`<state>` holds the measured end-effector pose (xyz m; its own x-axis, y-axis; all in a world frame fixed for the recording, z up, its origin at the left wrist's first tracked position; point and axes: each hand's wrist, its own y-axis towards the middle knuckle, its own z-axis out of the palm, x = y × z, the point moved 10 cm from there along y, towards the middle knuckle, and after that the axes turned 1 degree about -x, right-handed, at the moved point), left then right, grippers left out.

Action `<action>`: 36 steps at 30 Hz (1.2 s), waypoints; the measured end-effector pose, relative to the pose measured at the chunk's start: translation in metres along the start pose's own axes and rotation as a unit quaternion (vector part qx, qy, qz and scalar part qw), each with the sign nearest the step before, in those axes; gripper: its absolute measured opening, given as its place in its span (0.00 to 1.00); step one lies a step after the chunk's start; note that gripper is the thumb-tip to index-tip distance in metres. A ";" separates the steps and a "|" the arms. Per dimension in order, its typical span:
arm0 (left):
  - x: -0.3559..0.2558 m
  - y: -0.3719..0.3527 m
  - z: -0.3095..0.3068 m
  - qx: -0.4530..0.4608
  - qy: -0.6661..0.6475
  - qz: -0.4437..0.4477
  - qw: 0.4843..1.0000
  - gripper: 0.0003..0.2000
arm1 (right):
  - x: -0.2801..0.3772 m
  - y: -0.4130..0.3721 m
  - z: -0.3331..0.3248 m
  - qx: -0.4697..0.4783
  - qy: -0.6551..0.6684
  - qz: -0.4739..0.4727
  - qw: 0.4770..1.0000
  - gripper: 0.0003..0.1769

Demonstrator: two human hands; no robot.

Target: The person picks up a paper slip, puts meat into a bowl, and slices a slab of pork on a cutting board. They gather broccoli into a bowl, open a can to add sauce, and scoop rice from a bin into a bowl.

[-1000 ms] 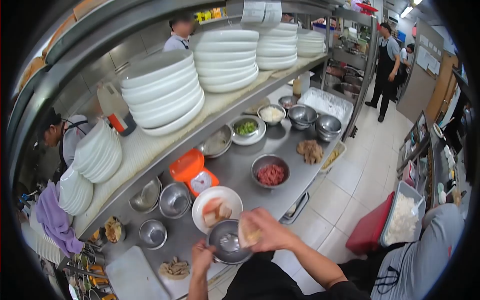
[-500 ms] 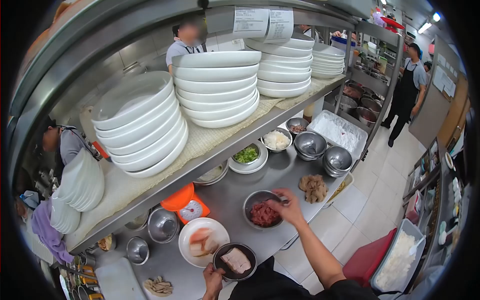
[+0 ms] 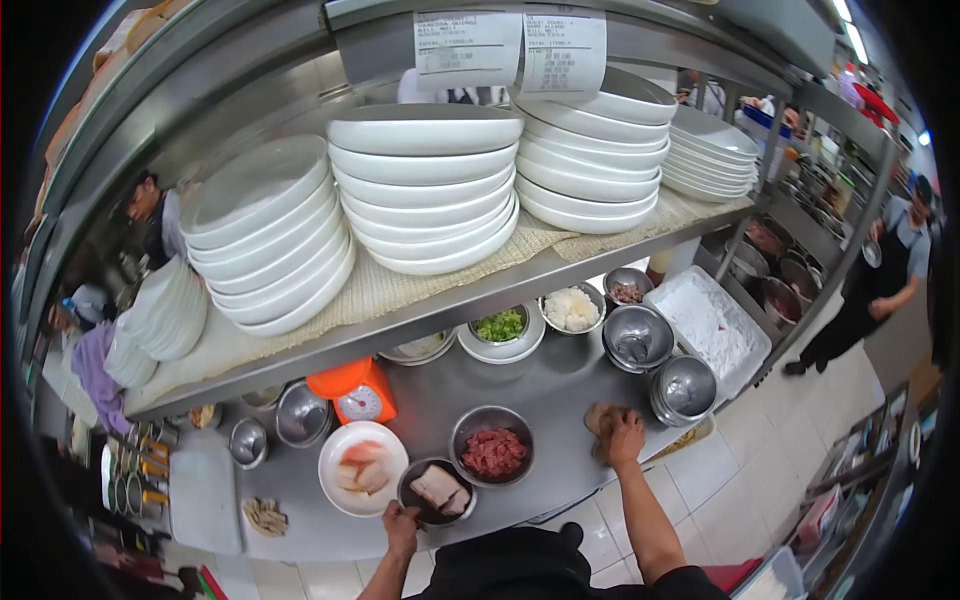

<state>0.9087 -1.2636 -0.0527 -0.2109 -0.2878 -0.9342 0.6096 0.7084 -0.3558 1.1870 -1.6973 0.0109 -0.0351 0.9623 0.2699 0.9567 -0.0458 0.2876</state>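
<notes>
My left hand (image 3: 402,525) grips the rim of a dark metal bowl (image 3: 462,508) that holds a slab of pale meat (image 3: 440,489). Just beside it, on the steel counter, stands a metal bowl of red raw meat (image 3: 494,453). A white plate with pale, pinkish slices (image 3: 366,472) lies to the left of my left hand. Over at the right, my right hand (image 3: 626,438) closes on a crumpled brown cloth (image 3: 602,424) lying on the counter.
Behind stand an orange scale (image 3: 362,405), chopped greens (image 3: 500,325), a bowl of white food (image 3: 572,309), stacked metal bowls (image 3: 684,388) and a white-dusted tray (image 3: 709,330). White plate stacks (image 3: 425,190) fill the overhead shelf. Another cloth (image 3: 264,517) lies left. Co-workers stand beyond.
My right hand has left the bowl of red meat and moved right onto the brown cloth. My left hand stays at the pale meat's bowl. The view has shifted, and the co-worker at right appears closer.
</notes>
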 end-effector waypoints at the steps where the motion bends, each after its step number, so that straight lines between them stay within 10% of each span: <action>1: -0.001 -0.001 0.000 -0.023 -0.005 0.001 1.000 0.12 | -0.001 0.000 0.000 -0.006 0.036 -0.021 0.999 0.18; 9: -0.005 -0.052 0.027 -0.094 -0.185 -0.030 0.978 0.11 | -0.005 0.026 0.002 0.059 0.137 -0.056 0.987 0.13; 23: 0.029 -0.127 0.011 -0.236 -0.058 -0.057 0.968 0.17 | 0.024 0.037 0.012 0.059 0.187 -0.191 0.962 0.12; 36: -0.113 -0.106 0.069 -0.215 0.115 0.210 0.947 0.12 | 0.018 0.037 0.003 0.049 0.196 -0.146 0.968 0.15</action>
<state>0.9204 -1.3504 0.0922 -0.2094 0.1902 -0.9592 0.3203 0.9401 0.1165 1.2223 -1.6812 0.0232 -0.3973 0.7538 0.5234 0.9113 0.2570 0.3217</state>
